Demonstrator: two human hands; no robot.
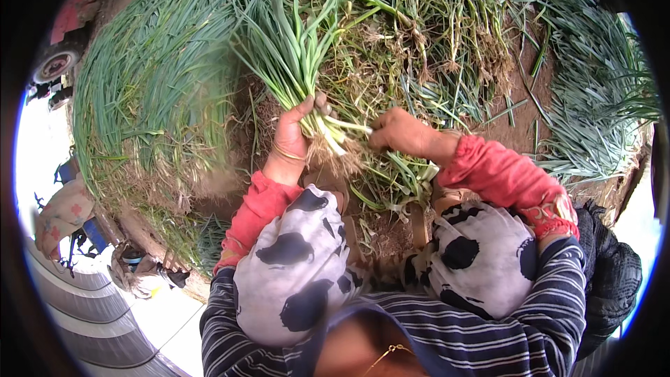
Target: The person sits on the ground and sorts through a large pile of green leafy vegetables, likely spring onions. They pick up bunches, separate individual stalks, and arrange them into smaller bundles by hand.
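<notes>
My left hand (296,131) is closed around a bunch of green onions (298,57), its leaves pointing up and away from me and its roots hanging over my knees. Just right of the bunch, my right hand (400,133) has its fingertips pinched at the white end of one stalk (348,124) that sticks out sideways. Loose roots and peeled leaves (408,178) lie below, between my feet.
A large pile of green onions (157,78) lies to the left, and another (591,84) to the right. Rooted stalks (455,26) lie ahead on the soil. A black mesh sack (610,277) is at my right side; a wheel (55,67) stands far left.
</notes>
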